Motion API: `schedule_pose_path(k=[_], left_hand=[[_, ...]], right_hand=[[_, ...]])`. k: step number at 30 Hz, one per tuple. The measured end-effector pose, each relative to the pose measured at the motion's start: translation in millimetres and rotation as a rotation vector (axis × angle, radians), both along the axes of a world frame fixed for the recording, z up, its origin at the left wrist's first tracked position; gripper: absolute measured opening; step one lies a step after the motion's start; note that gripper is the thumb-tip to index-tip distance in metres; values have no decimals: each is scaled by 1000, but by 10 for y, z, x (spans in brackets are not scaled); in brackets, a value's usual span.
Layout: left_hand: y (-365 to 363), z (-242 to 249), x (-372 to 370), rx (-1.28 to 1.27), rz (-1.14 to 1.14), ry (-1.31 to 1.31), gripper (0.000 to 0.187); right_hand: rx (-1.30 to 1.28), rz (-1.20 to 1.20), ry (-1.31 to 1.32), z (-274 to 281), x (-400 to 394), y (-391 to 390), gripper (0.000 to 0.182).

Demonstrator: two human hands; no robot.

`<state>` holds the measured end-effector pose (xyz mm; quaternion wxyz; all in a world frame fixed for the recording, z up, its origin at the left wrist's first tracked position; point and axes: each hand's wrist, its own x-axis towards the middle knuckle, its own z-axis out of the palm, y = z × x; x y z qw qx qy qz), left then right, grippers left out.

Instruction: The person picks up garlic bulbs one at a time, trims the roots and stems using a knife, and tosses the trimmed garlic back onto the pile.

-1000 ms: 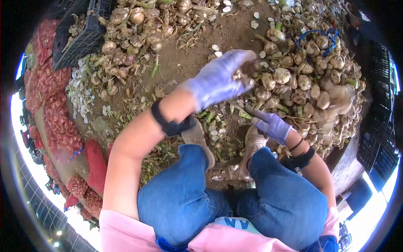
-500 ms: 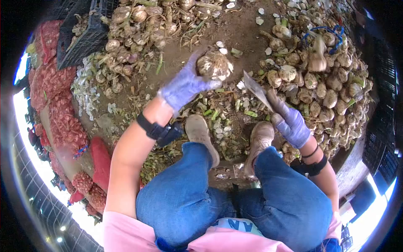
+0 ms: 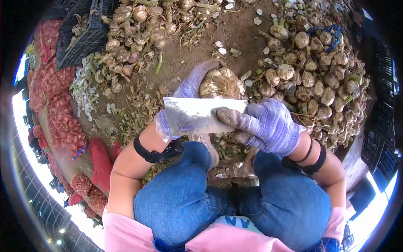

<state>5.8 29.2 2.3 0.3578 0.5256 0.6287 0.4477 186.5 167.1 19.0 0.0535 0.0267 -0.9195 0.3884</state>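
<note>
right hand [image 3: 268, 126] in purple glove, clenched on the handle of a broad knife blade [image 3: 195, 115] lying flat across the front | left hand [image 3: 184, 98] in purple glove, cupped around a garlic bulb [image 3: 221, 82], roots up, just behind the blade | garlic heap [image 3: 319, 71] beyond at right | black crate [image 3: 82, 40] far left

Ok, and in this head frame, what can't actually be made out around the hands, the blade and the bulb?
Head view only:
- Lower half of the garlic bulb: hidden behind the knife blade.
- Knife handle: buried in the right hand.
- Left hand: palm and most fingers covered by blade and bulb.
- Where the edge meets the bulb: cannot tell.
- Black crates: cut off by the lens rim.
</note>
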Motion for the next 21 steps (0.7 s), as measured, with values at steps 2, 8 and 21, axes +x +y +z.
schedule_pose_path(k=[2,8,21], left_hand=[[-15,69,18,-44,50,42,107],[-32,-156,147,119,145,268,101],[-148,-321,431,103,261,-72,96]], right_hand=[[20,6,-2,3,7,-16,66],[3,-12,51,-248,101,-39,57],[79,-74,98,-751,334,2,47]])
